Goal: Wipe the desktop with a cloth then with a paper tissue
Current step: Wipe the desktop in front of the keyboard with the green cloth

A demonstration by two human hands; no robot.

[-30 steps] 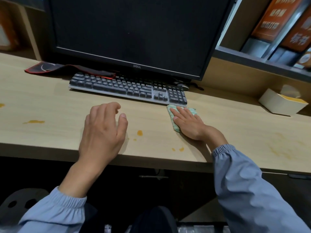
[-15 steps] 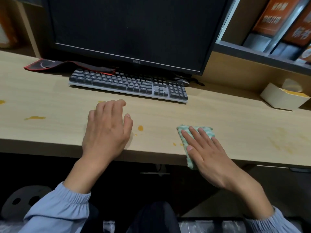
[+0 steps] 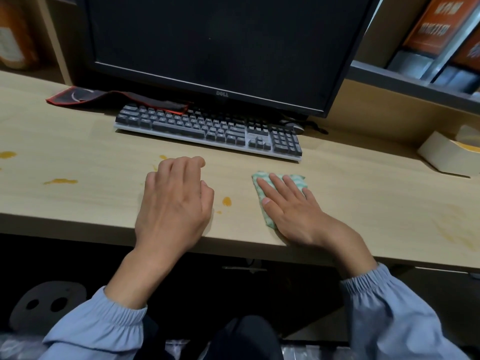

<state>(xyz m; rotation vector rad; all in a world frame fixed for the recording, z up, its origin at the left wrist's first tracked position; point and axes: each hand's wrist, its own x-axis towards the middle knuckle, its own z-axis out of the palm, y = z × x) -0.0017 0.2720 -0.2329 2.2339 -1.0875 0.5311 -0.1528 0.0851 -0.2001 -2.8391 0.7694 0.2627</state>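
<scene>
The right hand (image 3: 293,211) lies flat on a folded green-and-white cloth (image 3: 268,220), fingers straight and spread, pressing it onto the bench (image 3: 91,198) close to the front edge. Nothing is gripped; the cloth is simply pinned under the palm and fingers, with its corners showing beyond the fingertips and beside the thumb. The left hand (image 3: 174,203) rests on the bench well to the left of the cloth, fingers loosely bent and holding nothing.

Between the two hands sits an orange drop (image 3: 226,201) with a smaller speck just below it. More orange marks lie further left: a streak (image 3: 60,181) and a blot (image 3: 6,154) at the frame's edge. A small mark (image 3: 163,157) shows just beyond the left hand's knuckles. On the right part of the bench there is a faint yellowish smear (image 3: 454,229).

Behind the hands a dark keyboard (image 3: 207,128) lies across the bench, near the cloth's far edge but not touching it. A black monitor (image 3: 215,42) stands behind it, and a mouse (image 3: 293,127) peeks out behind the keyboard's right end. A black mouse pad with red trim (image 3: 117,97) lies crumpled, partly over the keyboard's rear left corner. A pale tissue box (image 3: 446,154) stands at the far right, below a shelf of books (image 3: 441,27).
</scene>
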